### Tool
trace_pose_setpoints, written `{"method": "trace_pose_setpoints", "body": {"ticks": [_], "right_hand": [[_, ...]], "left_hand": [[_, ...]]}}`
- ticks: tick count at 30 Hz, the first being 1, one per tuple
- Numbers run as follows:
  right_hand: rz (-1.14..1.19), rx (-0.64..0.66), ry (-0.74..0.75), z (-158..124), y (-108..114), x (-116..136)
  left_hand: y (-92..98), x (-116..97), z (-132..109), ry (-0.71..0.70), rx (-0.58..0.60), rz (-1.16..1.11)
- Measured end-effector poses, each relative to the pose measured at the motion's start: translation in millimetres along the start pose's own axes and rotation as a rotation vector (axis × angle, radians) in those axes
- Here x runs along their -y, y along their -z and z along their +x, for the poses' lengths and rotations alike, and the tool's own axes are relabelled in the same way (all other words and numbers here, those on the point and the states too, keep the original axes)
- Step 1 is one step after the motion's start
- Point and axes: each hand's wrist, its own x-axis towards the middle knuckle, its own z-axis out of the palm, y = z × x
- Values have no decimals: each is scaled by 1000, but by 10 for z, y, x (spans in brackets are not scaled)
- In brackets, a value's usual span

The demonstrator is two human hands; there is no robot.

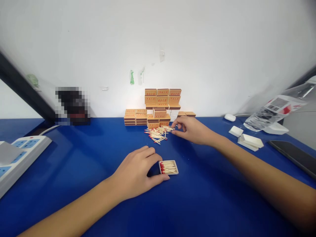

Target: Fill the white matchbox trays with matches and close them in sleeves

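Observation:
My left hand point(138, 171) curls around the left end of a small white matchbox tray point(177, 167), its thumb at the near side and its index finger at the far corner. Inside lie several red-tipped matches point(169, 167), heads to the left. Farther back, a loose pile of matches point(158, 133) is spread on the blue table. My right hand point(192, 130) is at the pile's right edge. Its index fingertip touches or nearly touches the match ends, with a small gap to the thumb below; no match shows clearly in its grasp.
Stacked orange matchboxes point(162, 99) stand against the wall behind the pile, with lower stacks point(135, 117) beside them. A power strip point(24, 151) lies at left. At right are white box pieces point(250, 142), a plastic bottle point(269, 113), a white case point(230, 117) and a dark phone point(296, 154).

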Motion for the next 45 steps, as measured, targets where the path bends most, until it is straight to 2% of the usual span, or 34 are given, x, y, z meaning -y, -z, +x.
{"method": "trace_pose_setpoints", "body": {"ticks": [3,9,19,24,29,32,36,41,45], "right_hand": [[-45,49,57,114,-8,-7],[-44,112,20,172,-17,-7],[-33,203,4,-224,81,-70],[13,213,9,-423,174,-85],[13,188,17,-504,291,-76],[53,158,38,-533,355,8],[149,153,84,-588,365,267],[143,206,173,-677,215,602],[128,217,192,-705,78,708]], "left_hand": [[3,26,-5,2,0,6],[6,38,0,6,7,18],[-1,40,5,11,7,23],[-3,49,29,10,-12,13],[-21,72,41,20,-22,23],[-28,80,47,29,-36,22],[-35,82,62,45,-47,17],[-60,85,63,36,-57,30],[-74,71,55,16,-61,21]]}}
